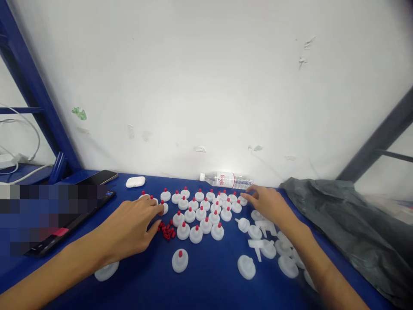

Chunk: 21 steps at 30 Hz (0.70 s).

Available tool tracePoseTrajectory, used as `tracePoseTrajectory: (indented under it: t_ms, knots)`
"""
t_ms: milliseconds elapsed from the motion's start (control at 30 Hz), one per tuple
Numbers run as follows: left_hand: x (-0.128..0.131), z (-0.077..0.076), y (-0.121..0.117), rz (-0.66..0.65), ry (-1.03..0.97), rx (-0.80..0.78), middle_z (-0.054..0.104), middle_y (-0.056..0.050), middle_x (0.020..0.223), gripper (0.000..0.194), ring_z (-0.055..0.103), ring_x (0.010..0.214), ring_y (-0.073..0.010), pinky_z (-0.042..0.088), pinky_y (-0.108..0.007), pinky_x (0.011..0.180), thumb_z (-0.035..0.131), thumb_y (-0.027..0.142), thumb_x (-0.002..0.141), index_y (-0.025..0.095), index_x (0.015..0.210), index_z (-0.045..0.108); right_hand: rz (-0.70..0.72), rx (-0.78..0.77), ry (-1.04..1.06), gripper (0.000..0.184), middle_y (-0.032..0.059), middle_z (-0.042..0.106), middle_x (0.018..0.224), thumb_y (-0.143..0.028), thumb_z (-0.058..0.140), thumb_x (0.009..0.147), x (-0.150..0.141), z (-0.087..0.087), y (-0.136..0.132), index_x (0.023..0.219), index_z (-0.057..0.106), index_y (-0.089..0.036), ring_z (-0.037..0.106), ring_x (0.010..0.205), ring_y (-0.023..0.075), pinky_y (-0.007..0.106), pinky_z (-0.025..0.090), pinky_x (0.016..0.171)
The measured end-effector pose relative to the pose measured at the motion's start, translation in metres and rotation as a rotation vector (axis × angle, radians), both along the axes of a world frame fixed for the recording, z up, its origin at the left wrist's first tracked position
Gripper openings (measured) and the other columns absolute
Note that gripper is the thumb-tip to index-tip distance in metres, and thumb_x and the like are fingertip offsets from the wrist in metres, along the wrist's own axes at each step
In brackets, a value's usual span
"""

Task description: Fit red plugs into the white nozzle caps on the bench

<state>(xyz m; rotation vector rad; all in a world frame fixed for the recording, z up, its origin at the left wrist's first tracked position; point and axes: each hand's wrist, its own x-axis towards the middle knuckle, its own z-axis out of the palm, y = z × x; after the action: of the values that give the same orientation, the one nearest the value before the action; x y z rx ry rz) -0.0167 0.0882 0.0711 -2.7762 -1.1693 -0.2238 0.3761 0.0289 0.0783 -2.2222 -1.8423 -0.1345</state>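
Several white plastic caps with red tips (200,213) stand in rows on the blue table (209,284). My left hand (132,226) lies at the left end of the rows, fingers curled, fingertips touching a cap (164,207). A small pile of loose red tips (167,231) lies just under its thumb. My right hand (269,204) reaches to the right end of the back row, fingers bent over a cap (242,200). Whether either hand holds anything is hidden. White caps without red tips (267,245) lie scattered under my right forearm. One finished cap (180,260) stands alone in front.
A clear water bottle (226,179) lies on its side against the white wall. A white earbud case (135,181), a phone (98,177) and a dark tablet (69,226) sit at the left. A grey plastic bag (348,224) covers the right. Blue shelf posts (35,94) rise at the left.
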Motion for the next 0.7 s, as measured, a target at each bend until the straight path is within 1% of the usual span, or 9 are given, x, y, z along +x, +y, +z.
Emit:
tracePoseTrajectory:
  t_ms: [100,167,267,333,367,433,500,567,700]
  knots:
    - [0.001,0.000,-0.001,0.009,0.028,-0.028,0.077,-0.008,0.100,0.019,0.070,0.092,-0.0335,0.043,-0.038,0.068,0.053,0.019,0.093,0.025,0.100,0.070,-0.038,-0.026,-0.043,0.036,0.0080,0.076,0.081,-0.046,0.049,0.110,0.003,0.006,-0.010,0.100,0.074,-0.021,0.074,0.078,0.0281,0.036,0.047,0.066]
    - [0.003,0.003,-0.002,0.016,0.046,-0.051,0.076,-0.007,0.096,0.018,0.071,0.090,-0.0330,0.041,-0.036,0.066,0.053,0.017,0.093,0.025,0.094,0.069,-0.037,-0.059,-0.074,0.032,0.0097,0.076,0.081,-0.045,0.056,0.106,0.005,0.006,-0.016,0.094,0.075,-0.022,0.074,0.077,0.0300,0.037,0.047,0.065]
    - [0.006,0.009,-0.006,0.039,0.068,-0.083,0.074,-0.007,0.091,0.019,0.070,0.084,-0.0313,0.037,-0.034,0.062,0.052,0.015,0.094,0.024,0.087,0.068,-0.035,-0.111,-0.106,0.015,0.0095,0.076,0.081,-0.036,0.072,0.094,0.005,-0.002,-0.018,0.091,0.076,-0.023,0.074,0.078,0.0327,0.039,0.050,0.067]
    - [0.008,0.013,-0.008,0.050,0.078,-0.106,0.074,-0.007,0.091,0.022,0.071,0.084,-0.0300,0.038,-0.034,0.063,0.051,0.014,0.096,0.024,0.086,0.068,-0.044,-0.135,-0.122,0.007,0.0087,0.076,0.081,-0.029,0.077,0.088,0.004,-0.009,-0.016,0.091,0.077,-0.023,0.075,0.080,0.0344,0.041,0.051,0.070]
    - [0.009,0.015,-0.009,0.054,0.081,-0.115,0.074,-0.007,0.091,0.023,0.071,0.085,-0.0298,0.040,-0.034,0.064,0.051,0.013,0.096,0.024,0.087,0.069,-0.046,-0.142,-0.128,0.006,0.0080,0.076,0.082,-0.026,0.077,0.086,0.003,-0.011,-0.014,0.091,0.077,-0.023,0.075,0.082,0.0344,0.041,0.051,0.071]
    - [0.009,0.016,-0.010,0.058,0.087,-0.129,0.075,-0.007,0.094,0.025,0.072,0.089,-0.0304,0.043,-0.035,0.068,0.050,0.012,0.097,0.024,0.089,0.070,-0.034,-0.137,-0.133,0.011,0.0062,0.076,0.084,-0.019,0.076,0.084,0.000,-0.014,-0.011,0.094,0.077,-0.024,0.075,0.085,0.0329,0.040,0.052,0.074]
    - [0.009,0.016,-0.010,0.059,0.094,-0.131,0.075,-0.008,0.096,0.025,0.073,0.091,-0.0315,0.044,-0.037,0.069,0.049,0.012,0.097,0.024,0.092,0.071,-0.002,-0.097,-0.128,0.017,0.0052,0.077,0.090,-0.013,0.071,0.087,-0.003,-0.012,-0.010,0.099,0.076,-0.024,0.075,0.089,0.0302,0.037,0.052,0.076]
    - [0.008,0.016,-0.009,0.055,0.102,-0.130,0.075,-0.009,0.096,0.027,0.073,0.091,-0.0317,0.043,-0.037,0.068,0.049,0.010,0.096,0.024,0.093,0.071,0.018,-0.022,-0.115,0.020,0.0064,0.077,0.098,-0.013,0.065,0.092,-0.007,-0.007,-0.009,0.108,0.073,-0.023,0.074,0.093,0.0289,0.036,0.052,0.077]
    - [0.006,0.014,-0.007,0.043,0.094,-0.124,0.074,-0.008,0.095,0.028,0.073,0.088,-0.0302,0.044,-0.036,0.068,0.049,0.008,0.095,0.023,0.093,0.072,0.027,0.171,-0.077,0.023,0.0104,0.073,0.113,-0.021,0.052,0.103,-0.021,0.008,-0.010,0.123,0.065,-0.022,0.073,0.093,0.0285,0.039,0.055,0.076]
